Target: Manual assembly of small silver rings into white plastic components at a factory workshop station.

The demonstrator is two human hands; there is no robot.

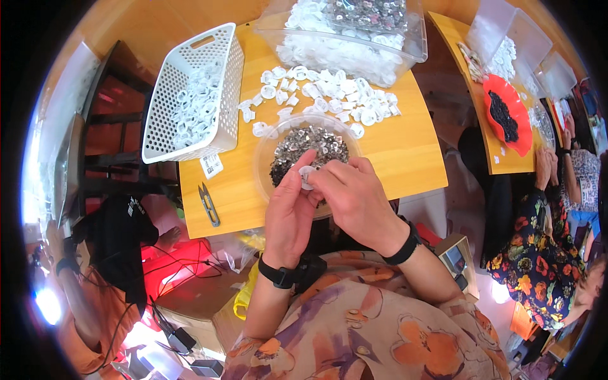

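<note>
Because I am holding something small, a white piece (306, 178), my left hand (288, 218) and right hand (352, 193) are pinching it, it seems, over the bowl (263, 163), where shiny bits (310, 143) are sitting close, likely for easy reach.

Hands (290, 218) (350, 196) close together, fingers (322, 182) pinched, forearms (268, 310) angled inward

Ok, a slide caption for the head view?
Left hand and right hand finger a small white piece over a round tub of shiny parts.
</note>
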